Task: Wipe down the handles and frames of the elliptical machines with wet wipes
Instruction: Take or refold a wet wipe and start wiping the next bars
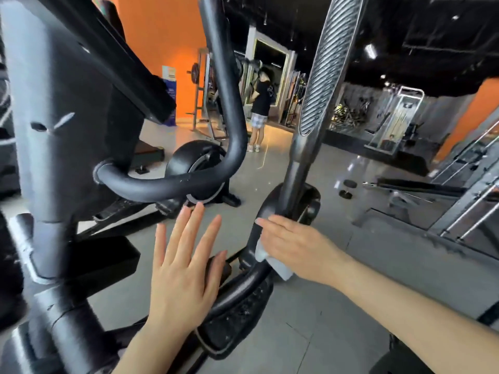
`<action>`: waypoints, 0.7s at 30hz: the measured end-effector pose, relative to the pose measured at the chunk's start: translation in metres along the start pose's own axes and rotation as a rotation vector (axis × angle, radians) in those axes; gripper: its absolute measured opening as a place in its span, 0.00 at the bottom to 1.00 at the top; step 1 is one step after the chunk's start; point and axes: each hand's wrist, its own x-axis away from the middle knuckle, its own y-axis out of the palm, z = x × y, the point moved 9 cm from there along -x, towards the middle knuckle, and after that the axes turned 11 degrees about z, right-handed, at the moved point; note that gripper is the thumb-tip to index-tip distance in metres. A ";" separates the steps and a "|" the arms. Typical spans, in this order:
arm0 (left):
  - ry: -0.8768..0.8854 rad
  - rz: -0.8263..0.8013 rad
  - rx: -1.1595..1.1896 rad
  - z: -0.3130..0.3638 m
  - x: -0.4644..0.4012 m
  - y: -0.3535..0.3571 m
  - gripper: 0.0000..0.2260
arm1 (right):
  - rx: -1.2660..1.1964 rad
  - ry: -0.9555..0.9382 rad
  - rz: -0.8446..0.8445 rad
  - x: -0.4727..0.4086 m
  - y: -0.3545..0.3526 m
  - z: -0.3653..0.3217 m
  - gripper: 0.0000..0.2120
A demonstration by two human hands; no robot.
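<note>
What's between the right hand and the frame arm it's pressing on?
A white wet wipe, flattened under the right hand against the dark frame arm; head view shows it.

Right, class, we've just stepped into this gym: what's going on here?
A person is cleaning an elliptical machine. The right hand presses a white wet wipe with straight fingers against the dark curved frame at the foot of the swinging arm. The left hand is spread open and holds nothing, hovering in front of the pedal below the curved black handle. Another person stands farther back in the gym.
</note>
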 end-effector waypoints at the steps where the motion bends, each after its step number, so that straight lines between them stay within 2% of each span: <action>1: 0.007 0.001 -0.004 -0.001 -0.003 0.001 0.21 | 0.020 -0.006 0.031 -0.002 -0.004 0.009 0.30; 6: -0.008 0.029 -0.015 -0.013 -0.014 -0.003 0.20 | 0.084 0.188 0.256 -0.007 -0.041 0.122 0.21; 8: -0.002 0.049 -0.029 -0.022 -0.015 -0.010 0.19 | 0.118 0.219 0.294 -0.005 -0.044 0.136 0.18; 11: 0.003 0.075 -0.048 -0.039 -0.018 -0.021 0.18 | 0.048 0.248 0.311 0.000 -0.036 0.109 0.16; 13: -0.002 0.084 -0.058 -0.050 -0.019 -0.029 0.18 | -0.055 0.256 0.299 -0.007 -0.029 0.073 0.22; 15: 0.000 0.075 -0.054 -0.060 -0.017 -0.034 0.19 | -0.135 0.189 0.211 -0.019 -0.024 0.027 0.28; 16: -0.004 0.070 -0.052 -0.066 -0.016 -0.037 0.19 | -0.172 0.178 0.161 -0.025 -0.020 0.009 0.27; 17: -0.011 0.067 -0.053 -0.072 -0.016 -0.040 0.19 | -0.241 0.227 0.147 -0.032 -0.020 0.003 0.24; 19: -0.048 0.067 -0.050 -0.084 -0.017 -0.045 0.19 | -0.367 0.422 0.334 -0.052 -0.041 0.023 0.12; 21: -0.101 0.075 -0.030 -0.097 -0.021 -0.050 0.19 | -0.407 0.693 0.550 -0.070 -0.069 0.068 0.12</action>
